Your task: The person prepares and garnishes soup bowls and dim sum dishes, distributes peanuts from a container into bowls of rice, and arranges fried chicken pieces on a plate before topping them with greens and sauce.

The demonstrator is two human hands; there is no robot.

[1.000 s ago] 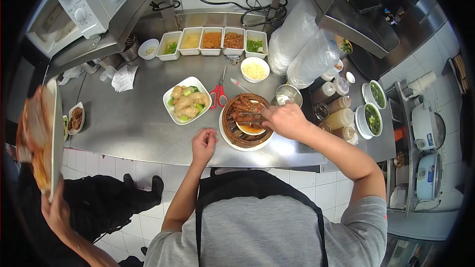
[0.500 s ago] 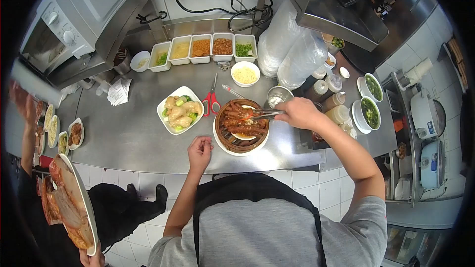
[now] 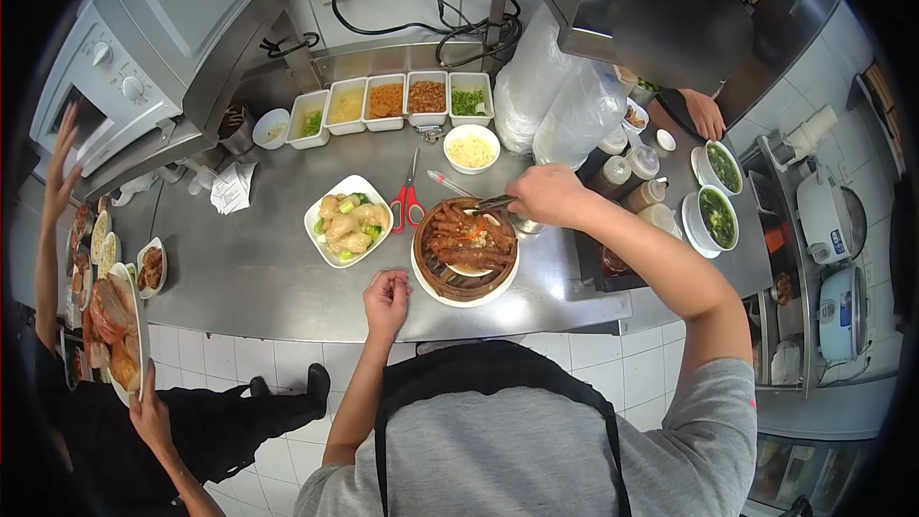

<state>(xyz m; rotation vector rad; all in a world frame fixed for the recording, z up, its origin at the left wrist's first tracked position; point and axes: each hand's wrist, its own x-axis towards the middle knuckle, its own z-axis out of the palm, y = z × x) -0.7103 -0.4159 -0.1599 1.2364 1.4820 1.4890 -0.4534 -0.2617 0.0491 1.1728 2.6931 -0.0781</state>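
My right hand grips metal tongs, whose tips are at the far edge of a round bamboo steamer. Inside it, brown sauced chicken feet with red slivers on top lie on a small dish. Under the steamer is a white plate. My left hand rests with curled fingers at the counter's front edge, left of the plate and apart from it. Red-handled scissors and a square white bowl of pale pieces with greens lie left of the steamer. My right hand partly hides a metal cup.
Several white tubs of chopped toppings line the back, with a white bowl of chopped pale bits before them. Sauce bottles and soup bowls stand right. At left, a co-worker's hand holds a plate of meat.
My right hand and the tongs have moved up and back toward the steamer's far rim. The co-worker's plate has moved away from me, their other hand rising. Another person's hand appears at back right.
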